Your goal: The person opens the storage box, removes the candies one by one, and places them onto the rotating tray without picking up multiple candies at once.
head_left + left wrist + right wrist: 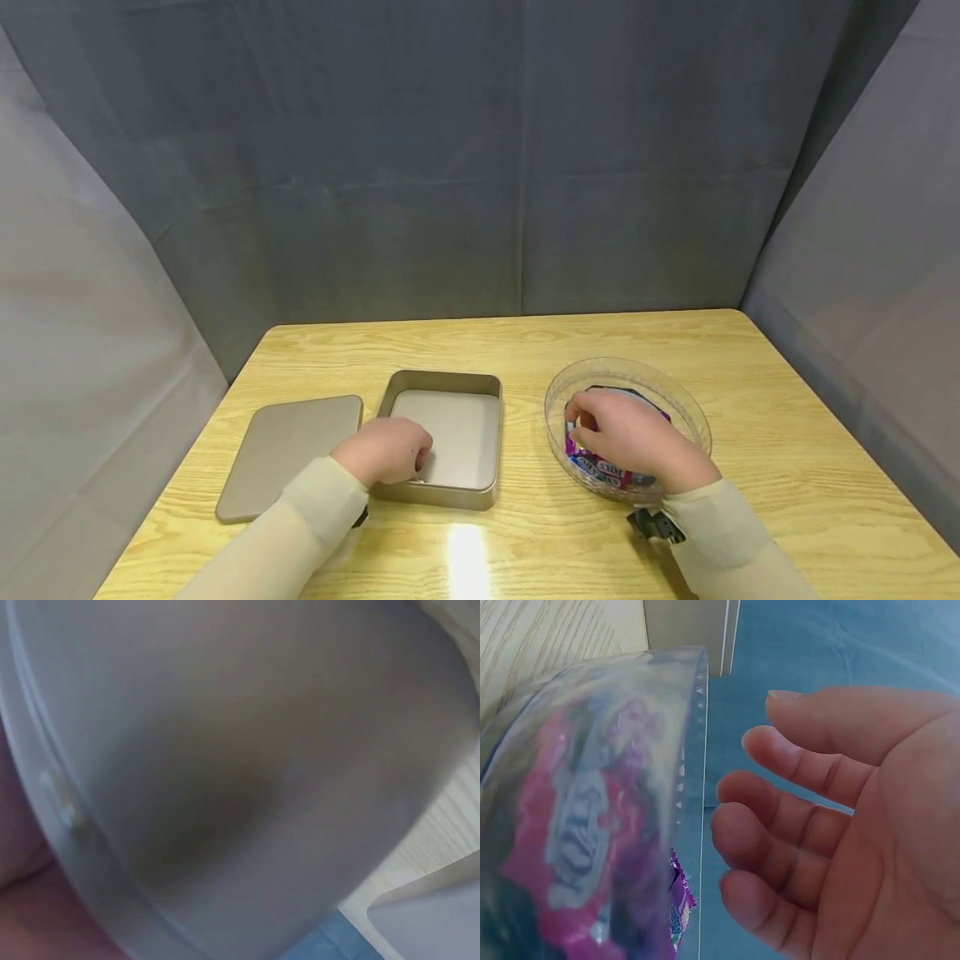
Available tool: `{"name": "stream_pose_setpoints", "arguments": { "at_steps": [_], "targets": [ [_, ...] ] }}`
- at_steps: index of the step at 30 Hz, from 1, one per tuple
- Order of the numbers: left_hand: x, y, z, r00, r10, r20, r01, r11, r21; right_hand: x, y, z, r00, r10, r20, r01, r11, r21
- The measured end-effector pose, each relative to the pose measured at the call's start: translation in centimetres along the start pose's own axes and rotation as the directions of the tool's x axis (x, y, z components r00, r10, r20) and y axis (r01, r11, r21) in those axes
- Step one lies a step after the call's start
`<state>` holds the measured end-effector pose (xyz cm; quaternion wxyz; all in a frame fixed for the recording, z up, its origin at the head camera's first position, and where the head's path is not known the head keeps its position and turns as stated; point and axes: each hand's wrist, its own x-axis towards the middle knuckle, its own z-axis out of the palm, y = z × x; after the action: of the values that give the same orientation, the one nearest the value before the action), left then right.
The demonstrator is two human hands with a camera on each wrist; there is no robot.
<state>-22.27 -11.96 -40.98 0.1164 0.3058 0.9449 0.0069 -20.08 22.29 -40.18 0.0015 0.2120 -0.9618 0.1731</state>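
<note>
A square champagne-coloured tin (467, 440) stands mid-table. My left hand (386, 450) is over its front left corner, fingers bent down inside. In the left wrist view the tin's wall (247, 750) fills most of the picture and hides the fingers, so I cannot tell whether they hold anything. A round clear plastic bowl (686, 412) stands to the right, with sweets in shiny purple, pink and blue wrappers (600, 468). Above them, at the bowl's rim, is my right hand (630, 429). Its fingers (742, 832) are loosely bent, with nothing between them and the thumb.
The tin's flat square lid (296, 446) lies on the wooden table (525, 350), left of the tin. Dark grey cloth (450, 167) hangs behind the table, and pale cloth (82, 275) hangs at both sides.
</note>
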Motion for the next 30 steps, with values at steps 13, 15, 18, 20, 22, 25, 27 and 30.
{"name": "stream_pose_setpoints", "arguments": {
  "at_steps": [13,15,18,20,22,25,27,30],
  "targets": [
    [1.3,-0.4,1.0,0.999,0.038,-0.019,-0.039,0.999,-0.026,0.1,-0.1,0.1,1.000,-0.018,-0.009,0.018,1.000,-0.007],
    [1.5,-0.5,1.2,0.999,0.033,-0.033,-0.034,0.999,-0.033,0.1,-0.2,0.2,1.000,-0.020,-0.008,0.020,1.000,-0.003],
    [1.8,-0.7,1.4,0.998,0.013,-0.064,-0.016,0.999,-0.044,0.1,-0.3,0.2,1.000,-0.021,-0.003,0.021,1.000,0.012],
    [1.9,-0.7,1.4,0.995,0.000,-0.100,-0.006,0.998,-0.057,0.1,-0.5,0.3,1.000,-0.020,0.001,0.020,0.999,0.026],
    [2.0,-0.5,1.2,0.989,-0.007,-0.146,-0.004,0.998,-0.069,0.1,-0.6,0.3,1.000,-0.026,0.002,0.026,0.999,0.036],
    [2.0,0.4,0.4,0.977,0.003,-0.215,-0.026,0.994,-0.102,0.3,-1.1,0.4,0.999,-0.052,-0.014,0.052,0.997,0.053],
    [1.9,1.4,-0.3,0.967,0.020,-0.256,-0.055,0.990,-0.132,0.3,-1.5,0.4,0.997,-0.073,-0.036,0.075,0.995,0.059],
    [1.9,2.9,-1.0,0.949,0.061,-0.310,-0.122,0.976,-0.180,0.3,-2.1,0.3,0.993,-0.102,-0.063,0.108,0.990,0.093]
  ]
}}
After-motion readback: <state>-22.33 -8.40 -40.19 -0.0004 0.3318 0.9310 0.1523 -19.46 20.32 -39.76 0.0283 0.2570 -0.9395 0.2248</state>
